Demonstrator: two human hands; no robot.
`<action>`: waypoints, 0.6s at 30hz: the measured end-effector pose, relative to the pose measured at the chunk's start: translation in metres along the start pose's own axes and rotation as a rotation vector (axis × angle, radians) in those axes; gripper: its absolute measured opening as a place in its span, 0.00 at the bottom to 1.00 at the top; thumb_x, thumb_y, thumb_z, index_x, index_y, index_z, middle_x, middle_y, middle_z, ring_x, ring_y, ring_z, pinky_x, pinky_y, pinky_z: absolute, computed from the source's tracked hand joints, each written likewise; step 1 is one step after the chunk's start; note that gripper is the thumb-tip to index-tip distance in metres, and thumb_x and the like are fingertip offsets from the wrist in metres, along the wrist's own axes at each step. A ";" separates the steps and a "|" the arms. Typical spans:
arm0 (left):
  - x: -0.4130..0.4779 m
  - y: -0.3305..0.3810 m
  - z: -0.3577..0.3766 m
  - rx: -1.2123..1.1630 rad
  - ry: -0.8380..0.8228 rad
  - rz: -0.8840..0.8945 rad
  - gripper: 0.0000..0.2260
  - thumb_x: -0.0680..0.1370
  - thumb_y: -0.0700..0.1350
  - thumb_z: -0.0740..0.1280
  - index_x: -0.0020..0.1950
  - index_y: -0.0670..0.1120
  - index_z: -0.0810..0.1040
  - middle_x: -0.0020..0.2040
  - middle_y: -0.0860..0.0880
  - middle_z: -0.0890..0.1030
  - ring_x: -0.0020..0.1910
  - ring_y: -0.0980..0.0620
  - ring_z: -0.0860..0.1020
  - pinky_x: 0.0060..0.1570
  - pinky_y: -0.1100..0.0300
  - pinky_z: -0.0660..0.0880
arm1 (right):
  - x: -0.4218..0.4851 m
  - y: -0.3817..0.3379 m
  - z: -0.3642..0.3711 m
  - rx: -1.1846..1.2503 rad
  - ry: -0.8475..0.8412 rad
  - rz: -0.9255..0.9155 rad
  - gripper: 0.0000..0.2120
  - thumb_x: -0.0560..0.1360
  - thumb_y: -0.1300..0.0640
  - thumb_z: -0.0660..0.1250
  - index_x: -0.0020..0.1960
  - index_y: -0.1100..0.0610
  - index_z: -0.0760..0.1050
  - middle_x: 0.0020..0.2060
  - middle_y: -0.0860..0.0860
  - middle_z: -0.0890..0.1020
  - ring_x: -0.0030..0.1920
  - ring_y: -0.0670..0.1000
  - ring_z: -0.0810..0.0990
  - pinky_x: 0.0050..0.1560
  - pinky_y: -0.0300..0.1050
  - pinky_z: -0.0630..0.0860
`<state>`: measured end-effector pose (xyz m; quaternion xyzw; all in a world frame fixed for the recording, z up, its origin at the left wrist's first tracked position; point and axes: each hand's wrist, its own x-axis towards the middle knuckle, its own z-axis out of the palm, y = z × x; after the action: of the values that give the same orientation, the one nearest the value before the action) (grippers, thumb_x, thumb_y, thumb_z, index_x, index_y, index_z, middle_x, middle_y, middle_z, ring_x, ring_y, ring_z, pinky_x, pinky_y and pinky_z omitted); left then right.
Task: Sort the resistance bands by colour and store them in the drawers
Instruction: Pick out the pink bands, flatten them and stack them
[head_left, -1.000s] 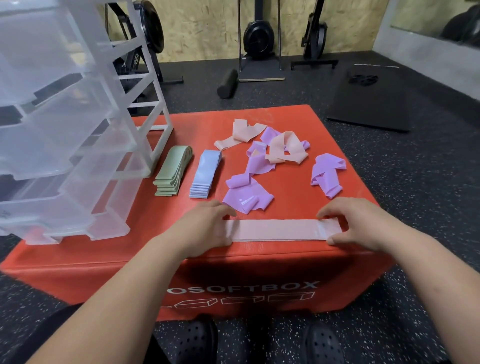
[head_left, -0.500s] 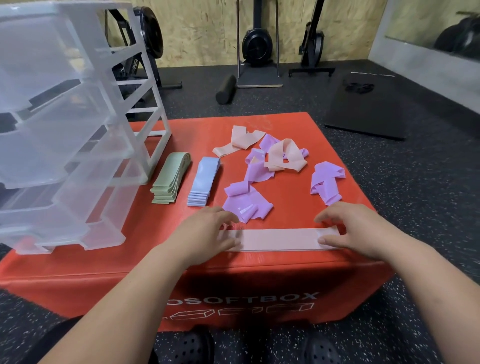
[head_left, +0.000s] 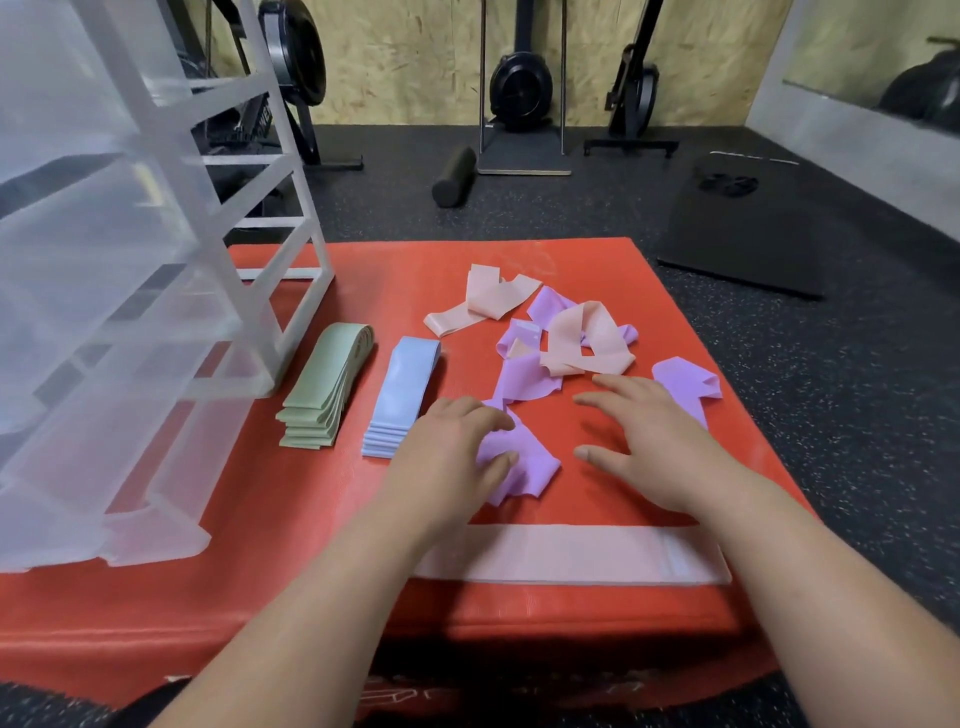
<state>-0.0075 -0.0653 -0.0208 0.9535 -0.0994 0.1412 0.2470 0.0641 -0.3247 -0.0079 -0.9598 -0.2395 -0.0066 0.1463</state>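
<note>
Left grip (head_left: 451, 460) pinches a crumpled purple band (head_left: 530, 467); right grip (head_left: 655, 441) is just beside it, fingers spread wide and straight.

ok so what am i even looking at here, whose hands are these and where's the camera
There is no machine here. These are a person's two bare hands, filmed by one camera worn on their head, looking forward and down. All the pictures come from that one view.

They are working on a red box in a gym. On it stand clear drawers, a green stack and a blue stack of folded bands. There is also a loose heap of pink and purple bands, and one pink band laid flat at the near edge.

The left hand curls its fingers around a purple band. The right hand is open with fingers spread, holding nothing.
</note>
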 end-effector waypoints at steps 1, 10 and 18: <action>0.003 -0.002 0.003 -0.013 -0.001 0.003 0.14 0.78 0.51 0.73 0.64 0.53 0.82 0.59 0.54 0.81 0.58 0.49 0.75 0.57 0.56 0.72 | 0.008 0.000 0.002 -0.002 0.002 0.003 0.32 0.76 0.37 0.72 0.77 0.42 0.70 0.79 0.46 0.65 0.79 0.52 0.60 0.78 0.51 0.63; 0.019 -0.008 0.019 -0.033 -0.019 0.063 0.13 0.79 0.53 0.68 0.62 0.55 0.82 0.57 0.57 0.81 0.58 0.53 0.75 0.60 0.55 0.75 | 0.062 -0.003 0.033 -0.067 -0.043 0.063 0.41 0.69 0.23 0.50 0.77 0.38 0.68 0.82 0.47 0.60 0.82 0.57 0.54 0.79 0.60 0.60; 0.022 -0.007 0.019 -0.044 -0.011 0.069 0.12 0.79 0.50 0.69 0.61 0.53 0.83 0.56 0.58 0.81 0.57 0.54 0.76 0.58 0.56 0.75 | 0.068 -0.007 0.010 0.235 0.298 0.098 0.15 0.81 0.48 0.66 0.67 0.38 0.79 0.55 0.42 0.83 0.55 0.49 0.80 0.54 0.50 0.77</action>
<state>0.0191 -0.0712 -0.0326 0.9446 -0.1366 0.1423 0.2624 0.1206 -0.2849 -0.0101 -0.9350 -0.1675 -0.1135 0.2912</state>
